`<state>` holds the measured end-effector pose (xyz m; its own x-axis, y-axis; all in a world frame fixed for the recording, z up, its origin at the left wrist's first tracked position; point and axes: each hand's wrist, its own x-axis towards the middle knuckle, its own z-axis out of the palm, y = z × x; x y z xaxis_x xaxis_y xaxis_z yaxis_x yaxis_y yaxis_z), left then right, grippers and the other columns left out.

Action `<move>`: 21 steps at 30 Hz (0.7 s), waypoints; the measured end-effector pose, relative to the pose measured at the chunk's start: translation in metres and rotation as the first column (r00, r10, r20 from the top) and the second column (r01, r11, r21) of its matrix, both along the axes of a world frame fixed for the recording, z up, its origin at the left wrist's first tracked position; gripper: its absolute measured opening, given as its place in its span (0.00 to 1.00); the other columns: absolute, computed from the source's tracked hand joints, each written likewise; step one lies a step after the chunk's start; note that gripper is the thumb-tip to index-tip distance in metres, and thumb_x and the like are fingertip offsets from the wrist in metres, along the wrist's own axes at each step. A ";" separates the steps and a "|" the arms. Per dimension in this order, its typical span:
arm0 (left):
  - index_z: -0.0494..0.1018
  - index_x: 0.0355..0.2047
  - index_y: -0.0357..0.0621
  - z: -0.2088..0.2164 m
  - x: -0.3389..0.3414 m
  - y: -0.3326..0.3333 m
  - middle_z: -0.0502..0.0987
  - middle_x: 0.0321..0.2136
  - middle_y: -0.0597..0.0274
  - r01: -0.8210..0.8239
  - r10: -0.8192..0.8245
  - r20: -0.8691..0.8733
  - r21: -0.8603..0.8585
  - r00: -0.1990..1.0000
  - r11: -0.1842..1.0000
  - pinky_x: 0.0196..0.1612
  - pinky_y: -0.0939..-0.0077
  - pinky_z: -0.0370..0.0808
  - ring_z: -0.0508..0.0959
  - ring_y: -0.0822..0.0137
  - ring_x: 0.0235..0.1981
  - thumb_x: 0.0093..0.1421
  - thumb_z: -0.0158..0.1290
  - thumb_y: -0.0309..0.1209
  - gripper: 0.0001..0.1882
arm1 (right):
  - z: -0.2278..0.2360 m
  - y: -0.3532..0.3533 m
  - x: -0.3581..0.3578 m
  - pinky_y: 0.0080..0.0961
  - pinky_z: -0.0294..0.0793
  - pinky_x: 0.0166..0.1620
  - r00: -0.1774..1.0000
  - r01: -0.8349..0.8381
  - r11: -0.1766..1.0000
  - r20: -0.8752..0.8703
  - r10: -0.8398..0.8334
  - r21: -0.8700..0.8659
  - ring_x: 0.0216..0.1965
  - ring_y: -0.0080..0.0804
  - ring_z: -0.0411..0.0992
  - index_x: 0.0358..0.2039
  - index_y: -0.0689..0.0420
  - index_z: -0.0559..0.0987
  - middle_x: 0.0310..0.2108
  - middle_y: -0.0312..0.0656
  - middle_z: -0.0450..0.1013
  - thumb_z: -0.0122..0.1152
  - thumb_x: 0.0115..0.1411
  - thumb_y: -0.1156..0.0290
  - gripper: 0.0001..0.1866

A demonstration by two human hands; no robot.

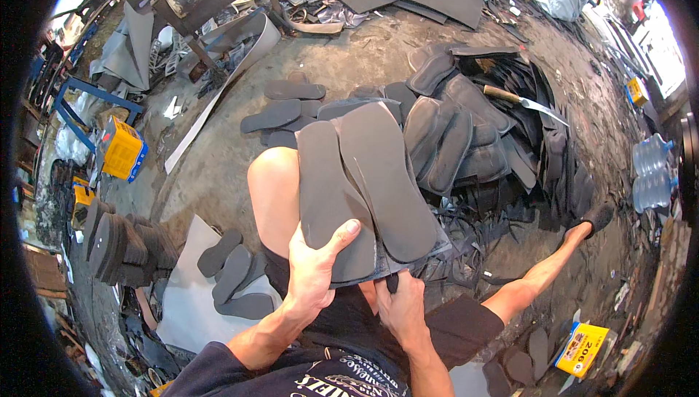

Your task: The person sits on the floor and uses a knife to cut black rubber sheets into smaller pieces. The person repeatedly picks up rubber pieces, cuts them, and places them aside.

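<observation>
Two grey foam shoe soles (336, 193) lie side by side on a thin dark sheet (431, 253) across my lap. My left hand (312, 269) grips their near left edge, its thumb pressed on top of the left sole and its fingers underneath. At the near edge of the sheet, my right hand (403, 306) is closed around a short black handle-like piece (392, 282). The far end of that piece is hidden beneath the soles, so its kind does not show.
Beyond the soles lies a heap of dark stitched pads (440, 138), with a wooden-handled knife (502, 94) on it. Loose soles (271, 116) are scattered on the floor. Stacked soles (120, 248) stand at left, near a yellow box (124, 149). Another yellow box (582, 348) sits at lower right.
</observation>
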<state>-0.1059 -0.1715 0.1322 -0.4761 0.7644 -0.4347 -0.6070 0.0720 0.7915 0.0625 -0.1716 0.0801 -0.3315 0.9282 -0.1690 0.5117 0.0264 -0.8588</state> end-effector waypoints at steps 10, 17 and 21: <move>0.74 0.56 0.36 -0.001 -0.004 -0.002 0.81 0.48 0.59 0.030 -0.031 -0.034 -0.029 0.999 0.999 0.52 0.69 0.81 0.82 0.67 0.47 0.61 0.74 0.28 0.27 | -0.040 0.061 -0.014 0.42 0.70 0.67 0.958 -0.210 0.977 -0.192 0.212 0.027 0.64 0.48 0.73 0.65 0.60 0.76 0.62 0.53 0.75 0.69 0.66 0.69 0.27; 0.73 0.57 0.35 0.010 0.006 -0.001 0.81 0.47 0.59 0.005 -0.004 0.026 -0.039 1.000 0.999 0.53 0.68 0.82 0.83 0.66 0.47 0.61 0.73 0.27 0.28 | -0.097 0.061 -0.046 0.40 0.68 0.69 0.722 -0.142 0.945 -0.684 -0.104 -0.294 0.66 0.41 0.70 0.70 0.57 0.73 0.67 0.48 0.71 0.65 0.73 0.52 0.32; 0.73 0.58 0.37 0.017 0.023 -0.001 0.81 0.49 0.60 0.056 -0.052 0.058 -0.072 0.997 0.996 0.54 0.67 0.81 0.82 0.66 0.48 0.60 0.74 0.27 0.28 | -0.104 0.103 -0.070 0.37 0.72 0.64 0.609 -0.152 0.858 -0.730 -0.310 -0.491 0.63 0.39 0.71 0.67 0.56 0.76 0.62 0.48 0.73 0.64 0.74 0.51 0.30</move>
<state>-0.0828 -0.1720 0.1493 -0.4080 0.7537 -0.5153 -0.6438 0.1627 0.7477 -0.0079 -0.0683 -0.0234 -0.4746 0.8295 -0.2944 -0.3604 -0.4882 -0.7948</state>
